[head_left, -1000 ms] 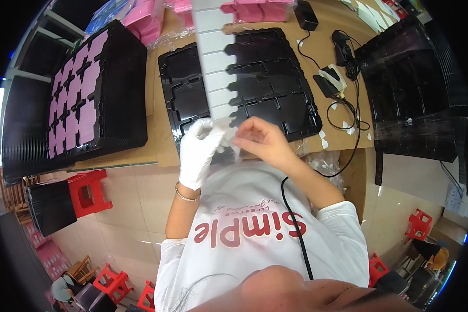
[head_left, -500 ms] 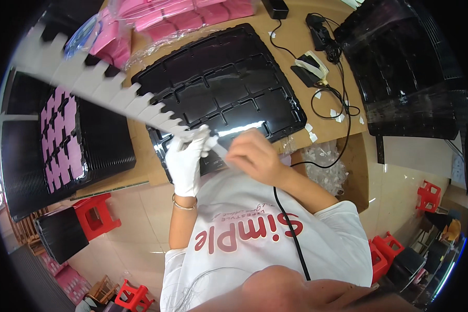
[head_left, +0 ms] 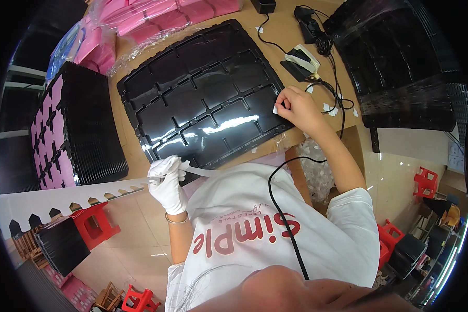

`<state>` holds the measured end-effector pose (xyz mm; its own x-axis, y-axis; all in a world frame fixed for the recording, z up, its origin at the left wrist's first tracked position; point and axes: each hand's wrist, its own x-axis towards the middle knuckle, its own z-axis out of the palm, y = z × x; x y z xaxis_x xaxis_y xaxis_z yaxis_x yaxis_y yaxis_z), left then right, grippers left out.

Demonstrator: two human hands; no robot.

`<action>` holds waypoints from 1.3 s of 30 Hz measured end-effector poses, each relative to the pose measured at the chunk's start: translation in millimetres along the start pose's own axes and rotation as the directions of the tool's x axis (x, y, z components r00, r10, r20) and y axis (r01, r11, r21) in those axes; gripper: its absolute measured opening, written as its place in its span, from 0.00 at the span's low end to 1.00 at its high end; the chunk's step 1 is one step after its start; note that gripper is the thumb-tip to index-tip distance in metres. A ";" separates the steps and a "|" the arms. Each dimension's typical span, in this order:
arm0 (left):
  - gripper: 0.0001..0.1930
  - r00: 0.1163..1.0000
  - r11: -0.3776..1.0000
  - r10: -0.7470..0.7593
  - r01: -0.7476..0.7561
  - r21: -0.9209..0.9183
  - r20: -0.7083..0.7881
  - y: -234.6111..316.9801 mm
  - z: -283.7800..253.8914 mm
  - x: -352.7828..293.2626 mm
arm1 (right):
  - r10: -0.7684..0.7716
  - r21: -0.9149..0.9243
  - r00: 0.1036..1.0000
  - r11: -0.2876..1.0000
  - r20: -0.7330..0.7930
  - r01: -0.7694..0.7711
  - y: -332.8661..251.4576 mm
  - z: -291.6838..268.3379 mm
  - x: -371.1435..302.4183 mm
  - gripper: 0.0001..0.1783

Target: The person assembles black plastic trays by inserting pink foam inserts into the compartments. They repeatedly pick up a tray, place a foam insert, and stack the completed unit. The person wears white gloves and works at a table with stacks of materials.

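My left hand (head_left: 167,183), in a white glove, is closed on a long white notched strip (head_left: 47,200). The strip runs out to the left, toothed edge downward, and a short smooth end shows right of the glove. My bare right hand (head_left: 300,108) pinches a small white piece (head_left: 275,109) between thumb and fingers, above the right edge of a black plastic tray (head_left: 192,104). Glossy and divided by raised ribs, the tray lies on the brown work surface (head_left: 132,161). The glove is at its near left corner.
To the left stands a stack of black trays (head_left: 96,130) with pink pieces in its face. Pink wrapped bundles (head_left: 161,23) lie at the back. A white-and-black device (head_left: 301,62), cables and white scraps are at the right, beside more black trays (head_left: 400,67). Red stools (head_left: 96,226) stand below.
My right hand has moved away from the left, rightward to the tray's edge, with a small white piece. My left hand has lowered slightly, and the strip has swung down to the left.
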<state>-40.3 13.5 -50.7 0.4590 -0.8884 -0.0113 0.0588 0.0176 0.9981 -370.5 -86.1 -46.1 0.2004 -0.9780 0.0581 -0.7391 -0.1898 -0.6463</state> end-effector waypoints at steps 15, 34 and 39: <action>0.02 0.993 0.992 0.121 -0.120 -0.039 0.016 7.0 3.3 37.5 | -0.177 0.633 0.965 0.774 0.191 0.017 6.9 -48.4 -42.9 0.05; 0.05 0.906 0.831 -0.422 0.401 0.386 -0.032 -102.4 -166.2 -65.4 | -0.638 -0.190 0.593 0.743 -0.492 0.642 -100.8 -28.6 146.5 0.05; 0.06 0.910 0.884 -0.414 0.395 0.251 0.026 -98.9 -142.9 -49.3 | -0.659 -0.310 0.548 0.740 -0.516 0.597 -99.4 -55.6 335.3 0.11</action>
<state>57.9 121.0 -157.5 0.3702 -0.8277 -0.4218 0.0110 -0.4501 0.8929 -265.6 -399.9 79.9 0.2649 -0.4554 0.8500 -0.6266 -0.7513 -0.2072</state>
